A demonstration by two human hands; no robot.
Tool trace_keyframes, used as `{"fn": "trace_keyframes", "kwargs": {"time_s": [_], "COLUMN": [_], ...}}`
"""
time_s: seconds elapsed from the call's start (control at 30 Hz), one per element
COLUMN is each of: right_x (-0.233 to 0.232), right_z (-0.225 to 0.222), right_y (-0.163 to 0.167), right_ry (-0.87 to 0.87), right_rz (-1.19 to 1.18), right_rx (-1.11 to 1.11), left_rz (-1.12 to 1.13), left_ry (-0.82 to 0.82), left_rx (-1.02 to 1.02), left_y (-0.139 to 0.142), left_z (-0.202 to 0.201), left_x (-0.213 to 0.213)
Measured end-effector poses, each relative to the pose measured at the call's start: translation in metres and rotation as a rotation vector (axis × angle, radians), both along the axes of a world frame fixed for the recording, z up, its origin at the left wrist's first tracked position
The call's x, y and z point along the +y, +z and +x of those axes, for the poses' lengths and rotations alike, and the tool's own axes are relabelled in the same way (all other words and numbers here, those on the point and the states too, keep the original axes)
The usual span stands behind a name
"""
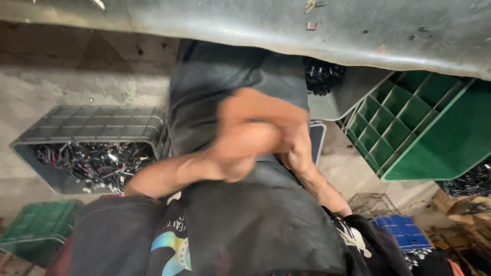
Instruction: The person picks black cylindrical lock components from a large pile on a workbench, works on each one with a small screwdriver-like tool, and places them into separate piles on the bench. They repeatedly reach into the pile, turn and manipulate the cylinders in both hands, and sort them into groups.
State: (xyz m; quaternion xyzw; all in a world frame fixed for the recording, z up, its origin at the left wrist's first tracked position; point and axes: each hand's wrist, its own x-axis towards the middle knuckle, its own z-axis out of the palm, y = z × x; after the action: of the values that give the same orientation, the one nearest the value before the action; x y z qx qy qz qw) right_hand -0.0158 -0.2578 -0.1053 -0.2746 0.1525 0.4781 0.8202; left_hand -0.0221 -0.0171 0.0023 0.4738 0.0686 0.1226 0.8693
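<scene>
Grip unclear: the left hand (pixel 240 153) and right hand (pixel 276 122) are blurred, clasped together over the dark lap (pixel 255 220), beside a grey crate (pixel 87 148) of wiring.

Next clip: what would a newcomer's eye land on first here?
First, the blurred hands, left hand and right hand, pressed together at centre over a dark apron; whether they hold anything is unclear. Next, the green crate tilted at right under the grey table edge. Then the grey bin of tangled wires at left.
</scene>
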Motion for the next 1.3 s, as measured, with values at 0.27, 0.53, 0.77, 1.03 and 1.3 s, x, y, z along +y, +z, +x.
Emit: {"fn": "trace_keyframes", "kwargs": {"time_s": [0.27, 0.53, 0.77, 1.03, 1.3], "right_x": [0.056, 0.069, 0.079, 0.101, 0.145], "right_z": [0.05, 0.061, 0.07, 0.087, 0.079], "right_y": [0.062, 0.076, 0.083, 0.12, 0.205], "right_ry": [-0.049, -0.184, -0.171, -0.191, 0.298], "right_rz": [0.16, 0.307, 0.363, 0.309, 1.018], "right_rx": [0.106, 0.119, 0.057, -0.23, -1.144], "left_rz": [0.446, 0.76, 0.683, 0.003, 1.083], "left_ry": [0.179, 0.079, 0.105, 0.133, 0.798], "left_rx": [0.105, 0.188, 0.127, 0.361, 0.427], "left_y": [0.004, 0.009, -0.004, 0.027, 0.065], "left_z": [-0.027, -0.009, -0.016, -0.007, -0.03], "left_x": [0.018, 0.004, 0.011, 0.038, 0.162]}}
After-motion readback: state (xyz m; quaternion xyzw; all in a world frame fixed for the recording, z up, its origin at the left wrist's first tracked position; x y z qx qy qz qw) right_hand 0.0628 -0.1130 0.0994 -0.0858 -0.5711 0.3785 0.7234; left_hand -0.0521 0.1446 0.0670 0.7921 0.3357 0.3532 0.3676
